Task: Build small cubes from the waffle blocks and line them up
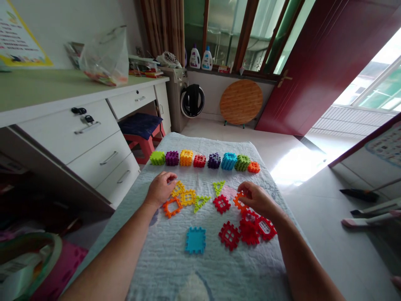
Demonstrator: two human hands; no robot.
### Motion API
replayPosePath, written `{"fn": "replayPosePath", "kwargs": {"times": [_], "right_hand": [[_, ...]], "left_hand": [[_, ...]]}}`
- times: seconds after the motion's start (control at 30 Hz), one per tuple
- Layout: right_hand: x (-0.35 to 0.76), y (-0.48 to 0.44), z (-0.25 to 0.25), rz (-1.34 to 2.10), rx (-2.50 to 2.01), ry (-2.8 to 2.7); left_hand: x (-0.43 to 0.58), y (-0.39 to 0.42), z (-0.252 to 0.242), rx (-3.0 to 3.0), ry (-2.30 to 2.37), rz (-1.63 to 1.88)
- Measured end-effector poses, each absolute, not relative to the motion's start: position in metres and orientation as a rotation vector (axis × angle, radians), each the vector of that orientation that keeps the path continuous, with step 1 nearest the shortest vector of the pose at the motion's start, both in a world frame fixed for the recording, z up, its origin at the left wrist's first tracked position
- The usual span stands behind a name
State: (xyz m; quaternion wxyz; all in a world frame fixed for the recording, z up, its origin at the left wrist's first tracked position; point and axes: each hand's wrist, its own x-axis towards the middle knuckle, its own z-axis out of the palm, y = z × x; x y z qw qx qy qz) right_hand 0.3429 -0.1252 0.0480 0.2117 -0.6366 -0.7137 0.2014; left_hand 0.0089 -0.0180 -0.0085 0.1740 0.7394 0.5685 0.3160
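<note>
Flat plastic building tiles lie spread on a pale blue quilt (175, 267). My left hand (160, 188) rests with curled fingers on a yellow square tile (178, 188). An orange frame tile (171, 207) and another yellow tile (188, 197) lie right beside it. My right hand (255, 198) pinches an orange tile (239, 200) just above a cluster of red tiles (249, 230). Between the hands lie two green triangles (218, 187) and a red square tile (222, 203). A blue square tile (195, 240) sits nearer to me. A row of several assembled coloured cubes (205, 159) lines the quilt's far edge.
A white desk with drawers (94, 142) stands at the left, a red stool (142, 140) under it. A round wooden tabletop (241, 101) leans on the far wall beside a dark red door (319, 67). Broom handles (366, 207) lie on the tiled floor at the right.
</note>
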Motion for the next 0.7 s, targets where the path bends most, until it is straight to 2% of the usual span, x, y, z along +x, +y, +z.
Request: {"fn": "replayPosePath", "kwargs": {"times": [0.2, 0.27, 0.37, 0.47, 0.6, 0.7], "right_hand": [[0.347, -0.117, 0.034, -0.025, -1.805, -1.742], [0.347, -0.116, 0.028, -0.019, -1.834, -1.849], [0.347, -0.116, 0.022, 0.222, -1.748, -2.058], [0.346, -0.118, 0.022, 0.395, -1.665, -2.035], [0.349, -0.120, 0.028, 0.283, -1.682, -1.811], [0.354, -0.121, 0.029, 0.150, -1.713, -1.627]], "left_hand": [[0.007, -0.018, -0.007, 2.103, 1.603, 0.901], [0.007, -0.017, -0.007, 2.088, 1.594, 0.906], [0.006, -0.015, -0.007, 2.021, 1.586, 0.912], [0.003, -0.014, -0.005, 1.907, 1.593, 0.876], [-0.007, -0.017, 0.013, 1.933, 1.515, 0.745], [-0.015, -0.029, 0.036, 2.136, 1.458, 0.498]]}}
